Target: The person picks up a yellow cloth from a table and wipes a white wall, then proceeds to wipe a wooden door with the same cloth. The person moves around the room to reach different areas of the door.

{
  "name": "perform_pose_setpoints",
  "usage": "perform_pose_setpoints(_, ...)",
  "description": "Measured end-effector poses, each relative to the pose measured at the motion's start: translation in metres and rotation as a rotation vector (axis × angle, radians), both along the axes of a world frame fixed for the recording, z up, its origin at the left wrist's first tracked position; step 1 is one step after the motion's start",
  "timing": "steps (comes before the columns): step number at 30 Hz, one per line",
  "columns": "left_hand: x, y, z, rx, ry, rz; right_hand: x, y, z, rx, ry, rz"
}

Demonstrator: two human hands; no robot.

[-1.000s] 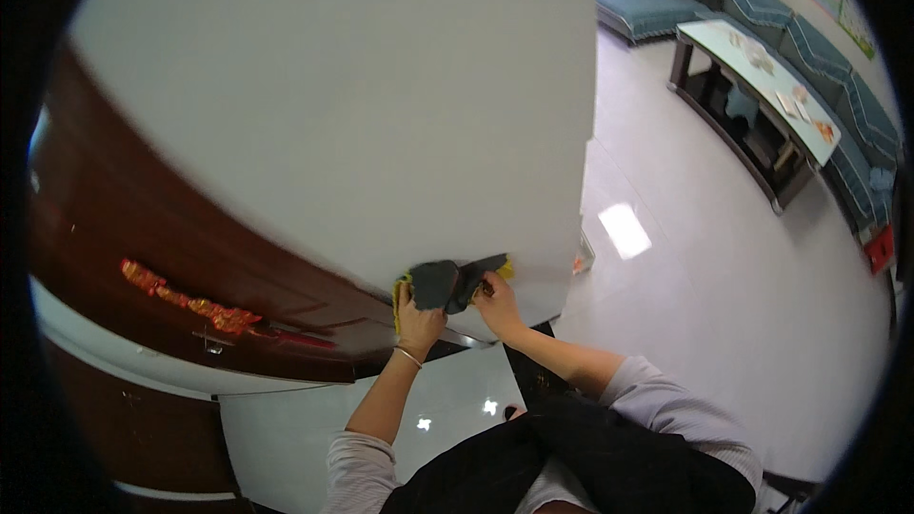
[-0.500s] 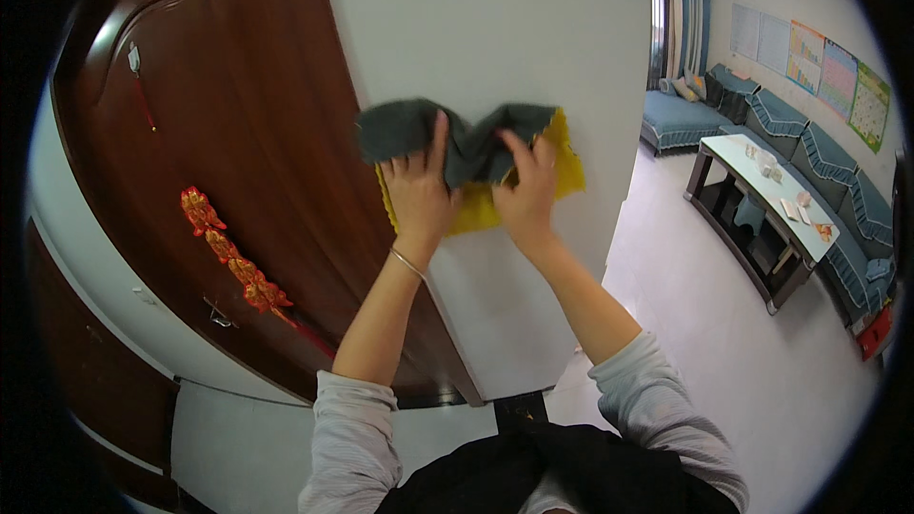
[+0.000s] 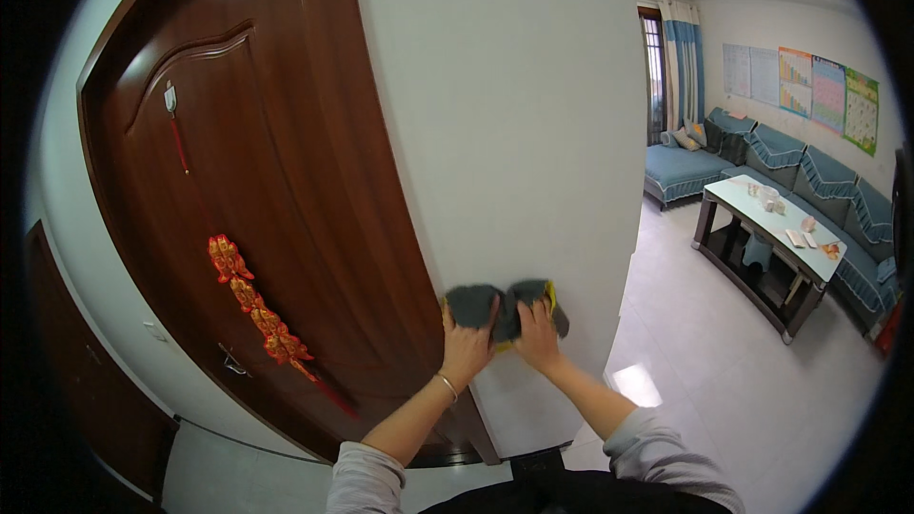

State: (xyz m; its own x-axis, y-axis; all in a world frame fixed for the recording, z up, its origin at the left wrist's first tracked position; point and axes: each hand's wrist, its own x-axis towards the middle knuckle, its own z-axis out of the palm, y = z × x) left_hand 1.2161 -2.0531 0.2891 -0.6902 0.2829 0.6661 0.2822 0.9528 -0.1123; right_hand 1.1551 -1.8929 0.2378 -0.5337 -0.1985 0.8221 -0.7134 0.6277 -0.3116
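White wall (image 3: pixel 514 105) in the middle. Left of it, dark brown door (image 3: pixel 257 190) with red-gold hanging ornament (image 3: pixel 257 309). Right of it, pale tiled floor (image 3: pixel 724 371), coffee table (image 3: pixel 776 224), blue sofas (image 3: pixel 809 171), curtained window (image 3: pixel 666 67), wall posters (image 3: pixel 809 90).

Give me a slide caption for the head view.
Both hands, left hand and right hand, press a grey-and-yellow cloth against a white wall.
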Motion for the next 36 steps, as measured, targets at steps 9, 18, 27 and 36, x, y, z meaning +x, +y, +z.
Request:
perform_pose_setpoints(9, -0.056, 0.027, 0.234, 0.069, 0.603, -0.01, -0.067, 0.016, 0.263, -0.193, 0.572, 0.085)
perform_pose_setpoints(18, -0.081, 0.06, 0.334, -0.049, 0.788, 0.139, -0.072, 0.062, 0.377, -0.073, 0.821, -0.172)
perform_pose_setpoints(27, -0.065, 0.066, 0.17, -0.307, 0.313, -0.069, -0.087, 0.103, 0.19, 0.13, 0.675, 0.097)
perform_pose_setpoints(36, -0.092, 0.094, 0.236, -0.261, 0.438, -0.143, -0.117, 0.13, 0.267, 0.113, 0.789, 0.119)
